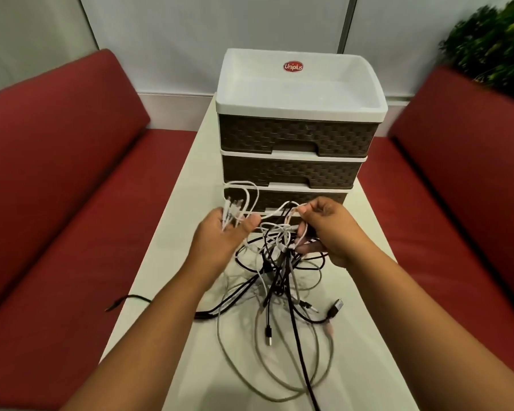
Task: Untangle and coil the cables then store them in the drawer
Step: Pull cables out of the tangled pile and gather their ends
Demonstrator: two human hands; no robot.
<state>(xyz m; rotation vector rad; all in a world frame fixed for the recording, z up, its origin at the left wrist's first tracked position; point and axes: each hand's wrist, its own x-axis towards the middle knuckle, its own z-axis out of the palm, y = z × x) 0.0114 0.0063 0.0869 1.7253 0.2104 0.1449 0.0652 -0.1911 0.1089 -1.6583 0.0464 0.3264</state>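
Left hand point(224, 232) holds white cable point(244, 197) loops at 10 o'clock of the tangle point(279, 280), right hand point(324, 229) pinches a strand at 2 o'clock; best feed loose ends out slowly, not yank

The drawer unit point(297, 137) looks like moulded plastic: a smooth, slightly glossy white top tray and frame, and dark brown drawer fronts pressed with a rough woven-basket pattern. A shiny red sticker point(293, 66) sits on the tray's back wall. The cables point(276, 280) have smooth rubbery jackets, some matt black, some white or pale grey; one plug point(336, 308) seems to have a metal shell, though it is too small to be sure. The table point(149, 295) is a smooth, matt off-white surface. The benches point(57, 179) are covered in matt red cloth.
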